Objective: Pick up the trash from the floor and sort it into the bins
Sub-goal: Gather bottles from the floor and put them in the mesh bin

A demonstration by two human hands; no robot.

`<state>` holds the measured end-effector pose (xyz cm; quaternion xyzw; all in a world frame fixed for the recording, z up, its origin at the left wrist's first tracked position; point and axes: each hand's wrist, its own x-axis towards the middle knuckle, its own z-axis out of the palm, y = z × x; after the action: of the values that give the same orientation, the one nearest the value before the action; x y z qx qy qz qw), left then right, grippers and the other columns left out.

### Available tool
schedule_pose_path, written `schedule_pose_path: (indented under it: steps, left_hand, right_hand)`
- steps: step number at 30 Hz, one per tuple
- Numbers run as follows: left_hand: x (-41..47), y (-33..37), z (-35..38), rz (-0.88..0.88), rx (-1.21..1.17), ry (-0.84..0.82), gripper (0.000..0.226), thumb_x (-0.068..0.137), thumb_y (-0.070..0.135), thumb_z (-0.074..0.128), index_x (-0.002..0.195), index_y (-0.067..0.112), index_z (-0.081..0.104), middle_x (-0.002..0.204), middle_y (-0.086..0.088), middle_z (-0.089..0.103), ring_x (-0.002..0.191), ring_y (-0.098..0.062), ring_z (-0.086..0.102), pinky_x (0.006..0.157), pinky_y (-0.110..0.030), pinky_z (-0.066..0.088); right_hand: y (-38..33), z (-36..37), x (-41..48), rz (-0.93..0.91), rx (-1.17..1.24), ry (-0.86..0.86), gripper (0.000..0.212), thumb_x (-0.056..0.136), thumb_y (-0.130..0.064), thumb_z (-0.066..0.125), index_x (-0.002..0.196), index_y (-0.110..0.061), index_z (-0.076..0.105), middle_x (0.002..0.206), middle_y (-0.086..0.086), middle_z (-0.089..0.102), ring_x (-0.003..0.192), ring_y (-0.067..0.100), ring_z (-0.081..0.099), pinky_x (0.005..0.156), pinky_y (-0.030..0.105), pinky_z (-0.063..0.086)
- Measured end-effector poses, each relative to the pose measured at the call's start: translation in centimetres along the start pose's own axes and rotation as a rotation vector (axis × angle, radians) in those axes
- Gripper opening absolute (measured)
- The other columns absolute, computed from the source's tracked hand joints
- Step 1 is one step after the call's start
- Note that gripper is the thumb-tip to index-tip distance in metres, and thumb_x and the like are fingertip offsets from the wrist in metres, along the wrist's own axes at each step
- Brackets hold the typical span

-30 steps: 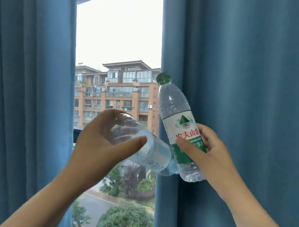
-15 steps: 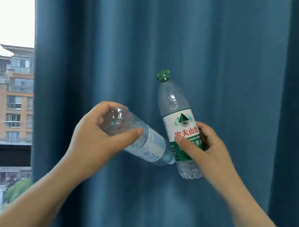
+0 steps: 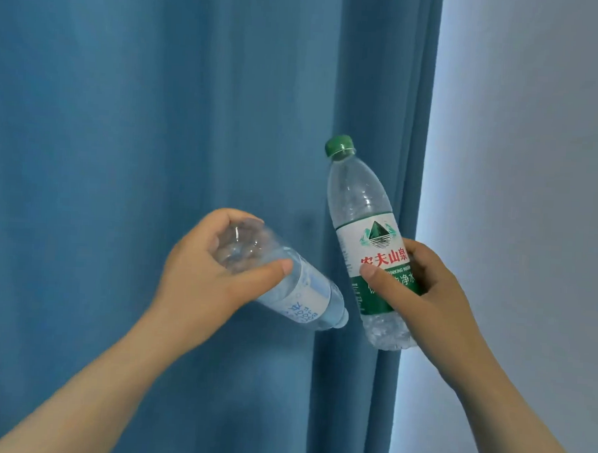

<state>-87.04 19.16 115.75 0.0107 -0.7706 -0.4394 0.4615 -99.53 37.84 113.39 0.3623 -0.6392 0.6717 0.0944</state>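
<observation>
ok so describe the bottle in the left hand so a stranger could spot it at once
Start at the blue curtain filling most of the view; two clear bottles are held before it. The left hand grips the tilted bottle, the lower one, pointing down to the right. Unlike the near-upright green-capped bottle with its green-and-white label, its label is pale blue.

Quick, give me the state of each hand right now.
Left hand: closed around the blue-labelled bottle, gripping its base end.
Right hand: closed around the green-capped bottle, gripping at its label.
</observation>
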Motion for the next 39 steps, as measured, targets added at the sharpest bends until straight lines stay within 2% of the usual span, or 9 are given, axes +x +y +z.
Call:
schedule_pose_path:
  steps: [6,9,12,18,22,25,33,36,39]
  left_hand:
    - [1.7,-4.2,6.2,-0.060,-0.141,-0.163,0.049,0.048,0.048,0.079,0.093,0.037,0.062,0.100,0.015,0.068,0.096,-0.011,0.067,0.081,-0.028,0.054]
    - [1.8,-6.5,8.8,-0.087,-0.230,-0.255,0.042,0.063,0.021,0.088,0.095,0.028,0.062,0.099,0.009,0.069,0.089,-0.007,0.067,0.069,-0.011,0.051]
    - [1.5,-9.1,10.8,-0.109,-0.292,-0.338,0.038,0.069,0.007,0.081,0.098,0.021,0.061,0.101,0.002,0.068,0.085,-0.006,0.067,0.064,-0.006,0.048]
    - [0.6,-14.1,14.4,-0.170,-0.343,-0.451,0.045,0.058,0.028,0.079,0.099,0.024,0.061,0.100,0.007,0.068,0.087,-0.002,0.066,0.064,-0.004,0.047]
    - [-0.5,-17.4,17.0,-0.229,-0.273,-0.492,0.049,0.051,0.042,0.077,0.095,0.031,0.060,0.096,0.017,0.067,0.090,-0.003,0.066,0.073,-0.017,0.055]
    - [-2.0,-19.7,19.3,-0.279,-0.226,-0.529,0.042,0.053,0.037,0.078,0.091,0.032,0.059,0.093,0.021,0.065,0.088,-0.001,0.064,0.078,-0.026,0.056]
    - [-7.3,-26.2,26.9,-0.384,-0.050,-0.684,0.046,0.061,0.024,0.086,0.095,0.032,0.055,0.096,0.016,0.062,0.088,0.007,0.056,0.066,-0.006,0.041]
    - [-9.8,-28.6,30.3,-0.438,0.012,-0.733,0.047,0.062,0.021,0.085,0.099,0.027,0.056,0.097,0.013,0.061,0.087,0.005,0.055,0.065,-0.002,0.039]
    - [-12.5,-30.6,33.5,-0.499,0.103,-0.797,0.047,0.062,0.024,0.084,0.099,0.027,0.055,0.099,0.010,0.060,0.089,-0.005,0.056,0.071,-0.015,0.043]
  right_hand:
    - [3.0,-4.5,-1.5,0.119,-0.195,0.182,0.040,0.079,-0.035,0.072,0.116,-0.036,0.057,0.104,-0.016,0.068,0.085,0.000,0.068,0.058,0.010,0.052]
    - [4.5,-5.7,-2.4,0.181,-0.260,0.250,0.036,0.080,-0.033,0.072,0.114,-0.035,0.059,0.098,-0.013,0.070,0.079,0.000,0.068,0.055,0.009,0.049]
    - [6.3,-6.3,-3.4,0.255,-0.306,0.299,0.035,0.080,-0.034,0.073,0.112,-0.035,0.059,0.097,-0.011,0.070,0.078,0.000,0.068,0.054,0.010,0.049]
    - [10.8,-6.9,-6.0,0.414,-0.378,0.352,0.035,0.079,-0.033,0.073,0.111,-0.035,0.058,0.095,-0.010,0.071,0.079,0.002,0.069,0.060,0.016,0.052]
    - [14.3,-7.4,-7.8,0.531,-0.408,0.374,0.035,0.079,-0.035,0.073,0.111,-0.032,0.058,0.095,-0.008,0.071,0.078,0.003,0.069,0.064,0.020,0.052]
    - [17.5,-8.1,-9.3,0.626,-0.420,0.383,0.035,0.080,-0.035,0.073,0.112,-0.030,0.058,0.095,-0.006,0.070,0.077,0.005,0.070,0.065,0.022,0.054]
    - [27.5,-11.7,-13.6,0.925,-0.408,0.343,0.036,0.078,-0.040,0.074,0.107,-0.032,0.056,0.095,-0.001,0.071,0.080,0.017,0.072,0.077,0.042,0.059]
    - [31.3,-13.4,-15.1,1.030,-0.415,0.318,0.036,0.079,-0.037,0.074,0.108,-0.027,0.056,0.095,-0.003,0.069,0.081,0.013,0.069,0.074,0.033,0.059]
    - [34.6,-15.1,-16.6,1.122,-0.434,0.261,0.037,0.080,-0.038,0.073,0.110,-0.026,0.054,0.095,-0.006,0.067,0.080,0.005,0.066,0.060,0.015,0.049]
